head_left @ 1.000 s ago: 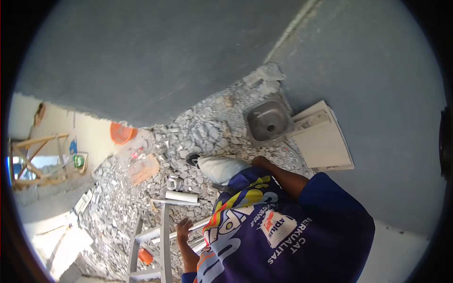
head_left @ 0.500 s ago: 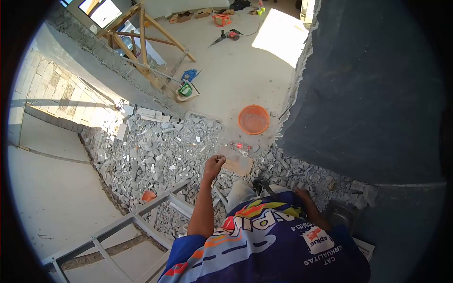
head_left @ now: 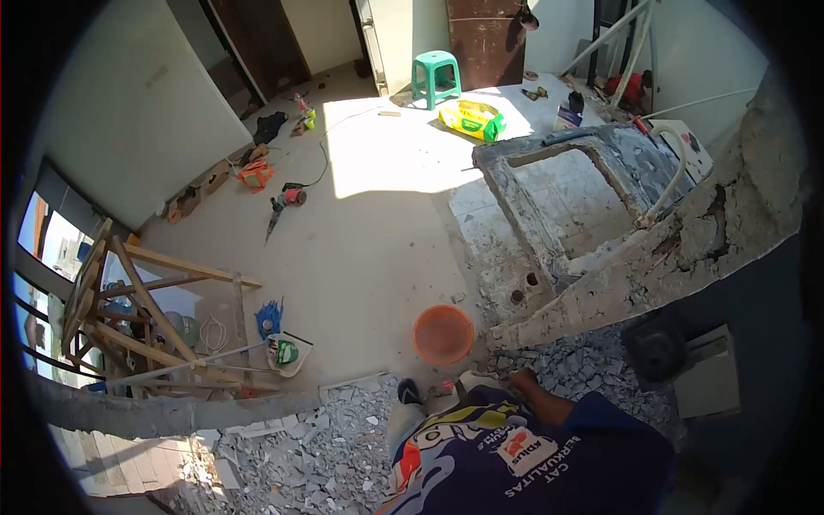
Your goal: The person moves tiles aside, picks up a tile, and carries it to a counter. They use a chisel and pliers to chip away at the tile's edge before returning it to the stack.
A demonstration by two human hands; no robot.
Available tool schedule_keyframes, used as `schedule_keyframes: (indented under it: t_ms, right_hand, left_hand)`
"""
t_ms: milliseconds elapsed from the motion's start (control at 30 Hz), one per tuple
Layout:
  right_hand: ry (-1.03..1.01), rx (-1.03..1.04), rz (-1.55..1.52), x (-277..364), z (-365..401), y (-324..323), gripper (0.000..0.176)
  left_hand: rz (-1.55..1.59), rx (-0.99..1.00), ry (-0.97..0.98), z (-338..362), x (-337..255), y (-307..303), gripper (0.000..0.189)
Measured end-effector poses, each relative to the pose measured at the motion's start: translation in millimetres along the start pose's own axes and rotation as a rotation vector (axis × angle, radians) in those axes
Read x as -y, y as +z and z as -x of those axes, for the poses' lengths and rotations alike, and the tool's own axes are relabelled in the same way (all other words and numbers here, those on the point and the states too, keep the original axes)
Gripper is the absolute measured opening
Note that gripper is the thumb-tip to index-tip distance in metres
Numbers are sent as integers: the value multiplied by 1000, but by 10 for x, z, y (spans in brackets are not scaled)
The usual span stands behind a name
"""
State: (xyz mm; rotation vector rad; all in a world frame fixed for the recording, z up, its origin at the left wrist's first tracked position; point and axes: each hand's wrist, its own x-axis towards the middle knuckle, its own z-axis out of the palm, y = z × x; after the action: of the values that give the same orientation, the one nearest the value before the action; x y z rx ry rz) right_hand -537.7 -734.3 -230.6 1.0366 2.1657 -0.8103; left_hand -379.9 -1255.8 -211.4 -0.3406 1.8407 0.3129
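My right hand (head_left: 522,378) hangs beside my right thigh, above the grey rubble (head_left: 343,446). Its fingers are too small and foreshortened to read, and I see nothing held in it. Out of view is my left hand. Closest ahead of the right hand is an orange bucket (head_left: 444,335) on the floor, apart from the hand. A dark shoe (head_left: 409,391) on my foot shows at the edge of the rubble.
A broken wall (head_left: 661,257) and a counter with a cut-out (head_left: 515,206) stand right. At left is a wooden trestle (head_left: 146,300), near a dustpan (head_left: 296,356). A corded power tool (head_left: 287,199) lies on the floor. Farther back are a green stool (head_left: 436,77) and a yellow-green bag (head_left: 472,120).
My view has swung up and right, bringing the counter and stool into sight. My left hand and the metal ladder have left the view. The bucket appears nearer my body.
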Motion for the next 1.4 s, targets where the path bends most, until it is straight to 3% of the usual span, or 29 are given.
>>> schedule_keyframes:
  t_ms: [33,100,133,167,200,233,267,333,367,467,500,533,600,700,767,800,900,1133,1267,1333,1400]
  right_hand:
    - [121,60,82,85,8,158,39]
    - [-365,167,27,-42,-256,557,39]
    - [-626,207,1,25,-312,764,39]
    - [-468,218,-54,340,-142,731,39]
    - [-314,233,-102,702,51,523,40]
    - [-162,252,-144,1071,180,313,41]
    - [-123,211,-188,1276,88,313,42]
    - [-54,146,-260,1703,-181,345,46]
    - [-126,90,-221,2206,35,-17,46]
    - [-301,23,-290,3000,-733,-23,43]
    - [-339,-1,-237,3410,-826,-224,41]
    - [-333,45,-378,3800,-1125,-308,44]
    - [-378,15,-268,4659,-1351,-800,46]
    - [-502,-97,-496,5632,-1524,-1611,49]
    - [-591,-208,-527,6088,-1532,-2185,47]
    - [-656,-279,-494,6215,-1538,-2496,45]
    - [-600,-412,-669,6470,-1560,-3401,40]
    - [-293,-900,-953,6622,-2820,-4656,38]
    - [20,-783,-781,6830,-3510,-5071,42]
    - [-16,-798,-711,6966,-3695,-5178,45]
    - [-47,-719,-959,7163,-3631,-5484,45]
  left_hand:
    - [-450,1,123,-170,142,-494,42]
    - [-784,-52,134,-456,429,-1571,43]
    - [-759,-103,35,-632,573,-2173,44]
    - [8,-321,-122,-772,642,-2793,45]
    - [793,-656,-75,-893,698,-3416,46]
    - [928,-734,-13,-980,589,-4102,39]
    - [191,-1056,453,-1087,549,-4831,31]
    - [518,-997,399,-1082,34,-5883,31]
    - [684,-979,371,-931,-333,-6419,31]
    - [1005,-972,578,-302,-1816,-7167,34]
    - [941,-792,604,-421,-2057,-7473,48]
    - [939,-770,591,-632,-2336,-7667,46]
    - [1012,-675,472,-979,-2927,-7806,43]
    - [627,-306,126,-1773,-3293,-7838,40]
    - [495,-177,68,-1884,-3730,-7881,37]
    - [462,-145,68,-1943,-3971,-7969,35]
    - [380,-91,76,-2161,-4728,-8419,29]
    - [216,-99,83,-2951,-6784,-9982,19]
    - [109,-114,212,-3410,-8390,-11390,16]
    - [70,-100,310,-3650,-9455,-11915,16]
    - [-111,-256,448,-3336,-10704,-11906,21]
